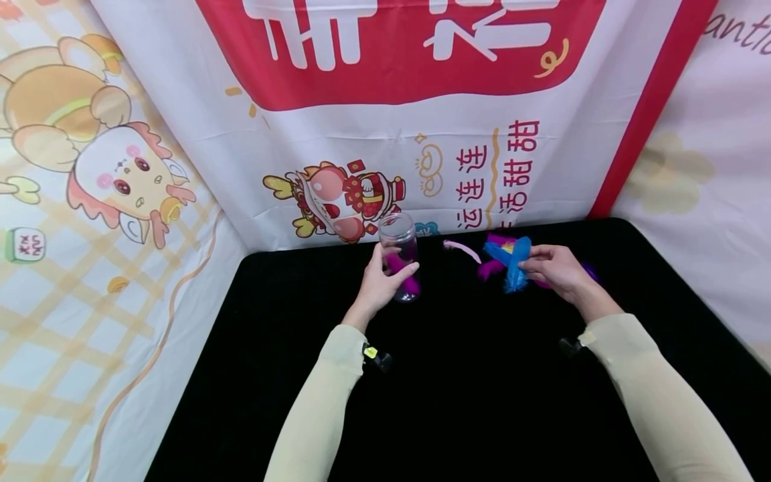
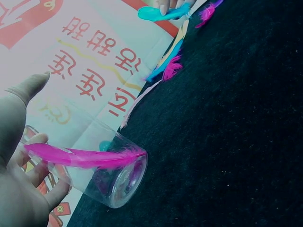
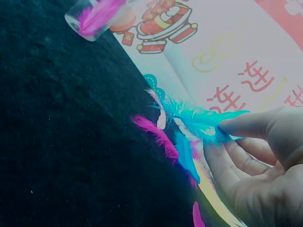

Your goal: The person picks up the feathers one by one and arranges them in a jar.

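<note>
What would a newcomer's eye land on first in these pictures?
Most likely the bright blue feather pinched by the right hand, close to the loose feathers near the far edge of the black table. Next, probably the clear jar gripped by the left hand, with a vivid magenta feather inside. Behind, a red panel with large white characters spans the upper middle of the head view.

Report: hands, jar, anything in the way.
Left hand holding clear jar, magenta feather inside. Right hand pinching blue feather, outside jar. Pale pink feather lies between the hands; likely no obstacle.
</note>
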Demonstrator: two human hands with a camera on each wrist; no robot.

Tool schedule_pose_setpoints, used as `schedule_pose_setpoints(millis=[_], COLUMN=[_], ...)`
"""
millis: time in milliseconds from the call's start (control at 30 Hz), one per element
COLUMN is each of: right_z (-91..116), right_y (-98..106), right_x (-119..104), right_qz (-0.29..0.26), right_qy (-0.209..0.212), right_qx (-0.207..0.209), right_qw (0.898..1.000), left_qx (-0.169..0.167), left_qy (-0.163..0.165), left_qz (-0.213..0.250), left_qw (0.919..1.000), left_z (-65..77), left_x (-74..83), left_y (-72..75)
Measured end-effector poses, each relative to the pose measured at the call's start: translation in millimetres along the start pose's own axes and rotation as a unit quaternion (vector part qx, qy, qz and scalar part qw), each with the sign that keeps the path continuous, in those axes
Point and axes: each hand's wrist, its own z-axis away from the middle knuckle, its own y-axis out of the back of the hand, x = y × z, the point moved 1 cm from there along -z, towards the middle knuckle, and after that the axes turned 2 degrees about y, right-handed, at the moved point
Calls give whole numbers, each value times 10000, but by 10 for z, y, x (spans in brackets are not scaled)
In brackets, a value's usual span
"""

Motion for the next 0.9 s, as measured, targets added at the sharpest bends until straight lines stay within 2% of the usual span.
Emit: schedule_pose_setpoints(millis=[233, 567, 633, 700, 767, 867, 900], right_z=[31, 54, 59, 63, 70, 79, 81], right_y=[-60, -207, -226, -243, -260, -280, -283], right_x=[-44, -110, -131, -148, -162, -176, -179], right_qz=[-58, -540, -570, -607, -616, -634, -622], right_qy=[78, 304, 335, 337, 344, 313, 311], right_qx=[-34, -239, -254, -252, -266, -254, -255], right_qw=[9999, 9978, 9975, 9973, 9972, 9972, 9973], left_qx=[29, 48, 14, -93, -193, -261, -235], left_qy=[23, 74, 73, 145, 204, 283, 255], left_qz=[-22, 7, 21, 33, 32, 73, 72], left_qw=[10000, 10000, 10000, 9998, 9996, 9992, 9994], left_z=[4, 1, -1, 41, 46, 40, 20], left_x=[0, 2, 4, 102, 134, 134, 89], left_y=[-3, 1, 7, 27, 36, 33, 27])
